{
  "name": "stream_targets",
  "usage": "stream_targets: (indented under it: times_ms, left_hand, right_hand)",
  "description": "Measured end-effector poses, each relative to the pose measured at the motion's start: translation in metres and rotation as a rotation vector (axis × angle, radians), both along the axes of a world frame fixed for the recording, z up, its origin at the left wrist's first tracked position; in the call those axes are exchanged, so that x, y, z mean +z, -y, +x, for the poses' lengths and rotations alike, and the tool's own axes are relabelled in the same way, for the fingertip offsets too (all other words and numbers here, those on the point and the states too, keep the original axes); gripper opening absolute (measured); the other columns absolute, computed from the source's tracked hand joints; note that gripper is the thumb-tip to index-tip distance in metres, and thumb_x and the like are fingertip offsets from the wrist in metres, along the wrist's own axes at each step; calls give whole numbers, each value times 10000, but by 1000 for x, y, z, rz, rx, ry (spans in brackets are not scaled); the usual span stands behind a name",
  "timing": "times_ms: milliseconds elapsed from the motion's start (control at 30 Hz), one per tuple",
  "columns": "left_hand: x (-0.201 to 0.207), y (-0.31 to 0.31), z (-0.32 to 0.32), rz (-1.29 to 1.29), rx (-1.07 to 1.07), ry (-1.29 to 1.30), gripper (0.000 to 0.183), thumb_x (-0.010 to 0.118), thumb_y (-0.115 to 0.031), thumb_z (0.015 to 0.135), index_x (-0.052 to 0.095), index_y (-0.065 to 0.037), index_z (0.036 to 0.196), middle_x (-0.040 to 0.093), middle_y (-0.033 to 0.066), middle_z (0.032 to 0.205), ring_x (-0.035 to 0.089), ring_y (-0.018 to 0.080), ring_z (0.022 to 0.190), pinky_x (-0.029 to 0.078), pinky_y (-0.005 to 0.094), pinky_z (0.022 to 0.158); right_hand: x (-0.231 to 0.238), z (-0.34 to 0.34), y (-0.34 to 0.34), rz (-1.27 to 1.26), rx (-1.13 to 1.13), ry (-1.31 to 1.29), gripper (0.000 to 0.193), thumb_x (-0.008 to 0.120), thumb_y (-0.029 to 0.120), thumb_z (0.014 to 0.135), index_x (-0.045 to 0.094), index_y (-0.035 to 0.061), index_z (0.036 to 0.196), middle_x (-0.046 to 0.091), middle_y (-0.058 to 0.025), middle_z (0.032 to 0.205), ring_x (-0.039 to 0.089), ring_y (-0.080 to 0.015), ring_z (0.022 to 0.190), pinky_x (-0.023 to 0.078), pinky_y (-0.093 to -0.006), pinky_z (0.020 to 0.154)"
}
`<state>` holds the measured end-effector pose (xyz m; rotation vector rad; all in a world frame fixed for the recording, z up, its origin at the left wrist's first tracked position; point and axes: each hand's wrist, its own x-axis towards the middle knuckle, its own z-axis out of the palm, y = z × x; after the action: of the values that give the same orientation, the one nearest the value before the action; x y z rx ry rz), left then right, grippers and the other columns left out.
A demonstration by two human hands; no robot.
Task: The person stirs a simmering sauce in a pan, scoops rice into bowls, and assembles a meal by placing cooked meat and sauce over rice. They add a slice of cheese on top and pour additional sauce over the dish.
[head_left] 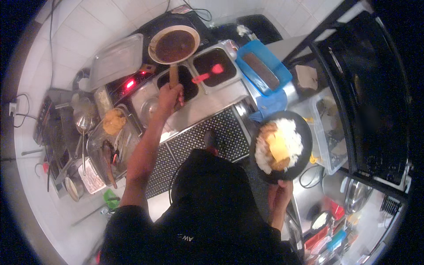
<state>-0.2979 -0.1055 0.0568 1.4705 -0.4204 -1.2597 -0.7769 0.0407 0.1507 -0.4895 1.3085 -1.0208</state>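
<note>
My left hand (171, 98) is closed round the wooden handle of a frying pan (175, 45) with a pale rim and dark brown sauce inside. The pan is at the back of the counter, above the metal food wells. Out to the right, my right hand (282, 187) grips the near edge of a black plate (306, 145). White rice (289, 129) lies on that plate with browned pieces and a yellow slice (278, 146) that looks like cheese on top. The fingers beneath the plate are partly hidden.
Steel wells hold dark contents and a red spatula (216, 69). A blue tub (265, 66) stands right of them. At left, a clear tray (95, 141) holds tongs and a breaded golden piece (114, 121). An induction cooker (128, 84) glows red. A black oven-like unit (362, 97) rises at far right.
</note>
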Motion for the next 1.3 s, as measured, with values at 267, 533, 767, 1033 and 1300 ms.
stream_targets:
  times_ms: [267,533,767,1033,1300]
  left_hand:
    - [51,-16,14,68,-201,248,151,618,-101,913,486,-31,930,531,33,646,515,138,459,453,321,392]
    - [152,-49,17,214,-166,215,213,638,-101,896,500,-19,1035,519,5,634,478,92,415,402,275,354]
    - [236,-65,7,290,-154,320,269,646,-81,876,513,9,1091,518,13,626,491,100,408,405,273,348]
    - [260,-68,-12,343,-135,309,275,662,-56,855,525,8,1085,525,32,613,498,116,396,385,269,344]
    - [267,-58,-22,404,-135,341,276,675,-39,848,526,9,1075,525,33,615,493,111,396,361,261,351]
  right_hand:
    - [0,119,121,16,31,253,536,605,140,854,496,6,1361,567,-127,1380,556,-302,1265,441,-489,1079]
    - [-29,148,206,-111,227,468,368,550,72,898,540,-43,1248,585,-180,1330,591,-315,1211,518,-500,1006]
    - [-19,179,245,-75,311,412,364,529,71,913,538,-43,1258,590,-171,1328,606,-299,1189,531,-474,987]
    - [0,213,266,-133,448,438,413,502,74,954,477,11,1361,556,-142,1388,584,-281,1234,528,-484,1009]
    - [11,223,286,-275,618,552,433,502,76,978,443,35,1406,559,-130,1391,578,-285,1252,526,-509,1022]
